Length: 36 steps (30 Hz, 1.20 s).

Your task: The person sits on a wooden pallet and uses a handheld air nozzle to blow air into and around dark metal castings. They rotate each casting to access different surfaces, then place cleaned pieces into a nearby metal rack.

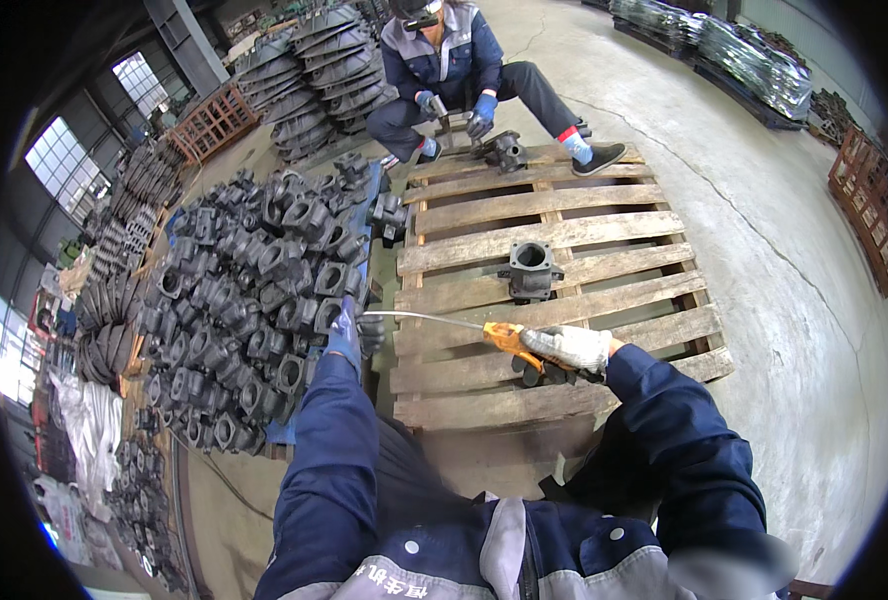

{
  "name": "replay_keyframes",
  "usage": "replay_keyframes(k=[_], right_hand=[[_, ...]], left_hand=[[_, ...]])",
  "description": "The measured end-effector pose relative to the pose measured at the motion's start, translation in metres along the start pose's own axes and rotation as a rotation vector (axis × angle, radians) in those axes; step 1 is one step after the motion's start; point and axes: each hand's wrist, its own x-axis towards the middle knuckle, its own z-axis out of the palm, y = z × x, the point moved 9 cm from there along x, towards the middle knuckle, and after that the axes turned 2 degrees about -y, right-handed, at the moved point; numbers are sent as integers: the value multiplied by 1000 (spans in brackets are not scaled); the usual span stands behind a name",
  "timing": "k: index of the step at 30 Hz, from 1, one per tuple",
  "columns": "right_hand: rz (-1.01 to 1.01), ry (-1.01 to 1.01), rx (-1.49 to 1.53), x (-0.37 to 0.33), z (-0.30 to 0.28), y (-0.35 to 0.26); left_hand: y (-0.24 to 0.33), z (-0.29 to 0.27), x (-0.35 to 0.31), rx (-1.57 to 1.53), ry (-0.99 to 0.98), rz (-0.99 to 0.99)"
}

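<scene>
My right hand (pixel 576 348), in a white work glove, is closed round the grip of an orange-handled tool (pixel 504 337). From its front a long, thin, slightly curved metal bar (pixel 419 315) runs left. My left hand (pixel 348 335), in a blue glove with grey fingers, is closed at the bar's far end, beside the pile of castings (pixel 254 270). The bar spans the near left of a wooden pallet (pixel 544 235). A dark metal casting (pixel 532 270) with a square flange and round bore stands upright on the slats beyond the tool. Another dark part (pixel 534 376) shows partly beneath my right hand.
Across the pallet a seated person (pixel 444 60) in blue gloves holds a hammer-like tool near another casting (pixel 507 152). Stacked dark ribbed parts (pixel 309 75) rise at the far left. Wrapped goods (pixel 744 65) and a brown metal crate (pixel 869 205) stand on the right.
</scene>
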Motion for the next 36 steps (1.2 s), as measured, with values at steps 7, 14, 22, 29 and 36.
replay_keyframes(k=[7, 14, 22, 29, 36], right_hand=[[-9, -100, 137, 6, 9, 17], [-2, -16, -67, 9, 1, 18], [32, -57, 5, 3, 5, 11], [-13, -53, -198, -3, 5, -3], [-36, -53, -97, 0, 10, 2]], left_hand=[[-2, -6, 20, -56, -94, 131], [13, 25, -29, -215, -66, 87], [5, 17, -27, 46, 130, 71], [-1, 5, -15, 32, 178, 99], [-1, 6, -10, 54, 172, 112]])
